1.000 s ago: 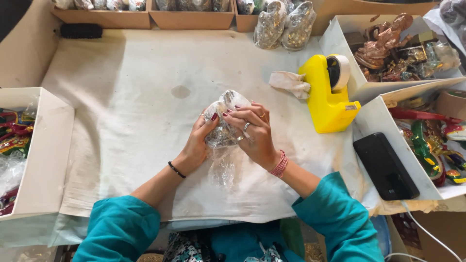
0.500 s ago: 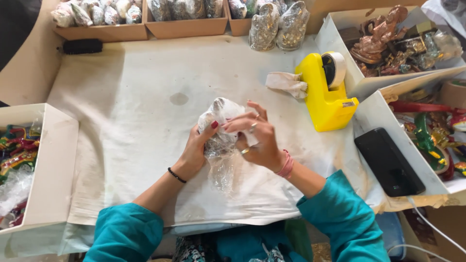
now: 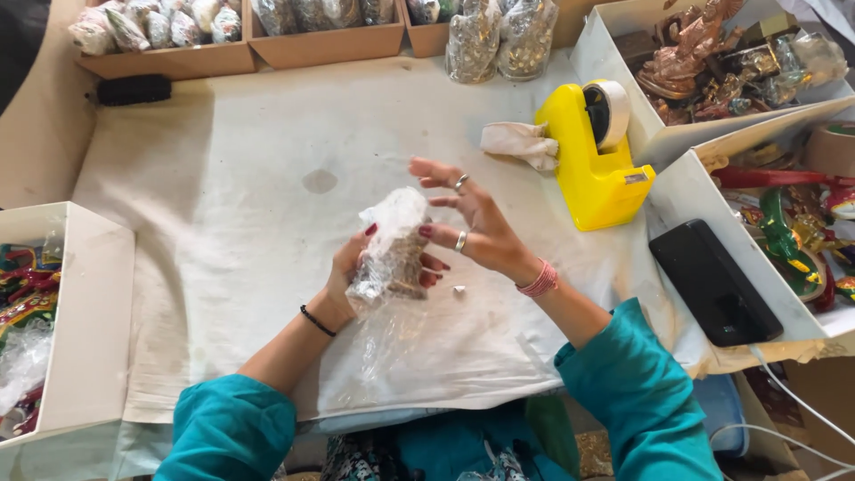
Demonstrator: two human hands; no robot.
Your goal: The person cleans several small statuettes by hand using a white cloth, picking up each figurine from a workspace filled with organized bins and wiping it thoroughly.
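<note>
My left hand grips a small object wrapped in clear plastic film, held upright above the white cloth-covered table. My right hand hovers just right of the bundle with its fingers spread; its thumb is close to the wrap and nothing is in it. A loose sheet of clear plastic trails down from the bundle toward me. A yellow tape dispenser stands to the right of my right hand.
A crumpled white cloth lies by the dispenser. A black phone rests at the right edge. White boxes of figurines stand right, a white box of colourful items left, cardboard trays of wrapped pieces at the back.
My right hand has let go of the wrapped bundle and opened, lifting off to the right. My left hand keeps hold of it.
</note>
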